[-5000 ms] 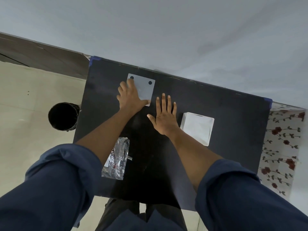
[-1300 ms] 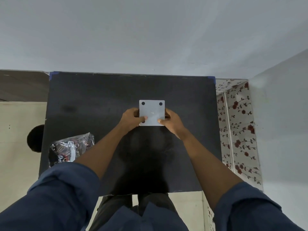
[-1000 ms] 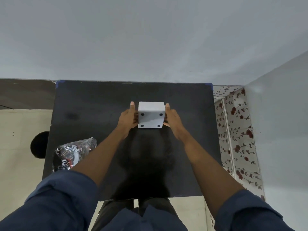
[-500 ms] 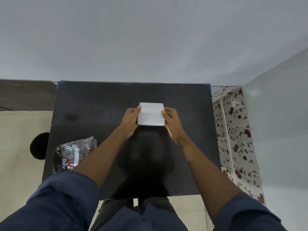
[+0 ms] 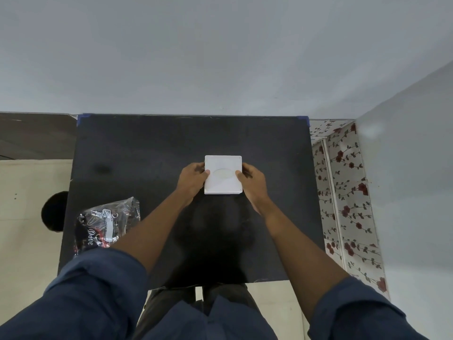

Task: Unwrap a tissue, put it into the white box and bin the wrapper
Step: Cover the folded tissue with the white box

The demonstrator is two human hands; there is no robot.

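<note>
The white box (image 5: 223,184) sits in the middle of the black table (image 5: 152,148), its top face up with an oval opening in the centre. My left hand (image 5: 192,179) grips its left side, thumb on the top face. My right hand (image 5: 252,181) grips its right side the same way. The tissue itself is not visible; only pale grey shows in the oval. The crumpled clear plastic wrapper (image 5: 105,224) with dark print lies on the table's front left.
A round black bin (image 5: 54,212) stands on the floor just left of the table, partly hidden by its edge. A wall runs along the table's far edge. A floral-patterned surface (image 5: 343,192) borders the table's right side.
Both hands have turned the white box over: its underside with black dots faced up a second ago, and now the face with the oval opening is on top.
</note>
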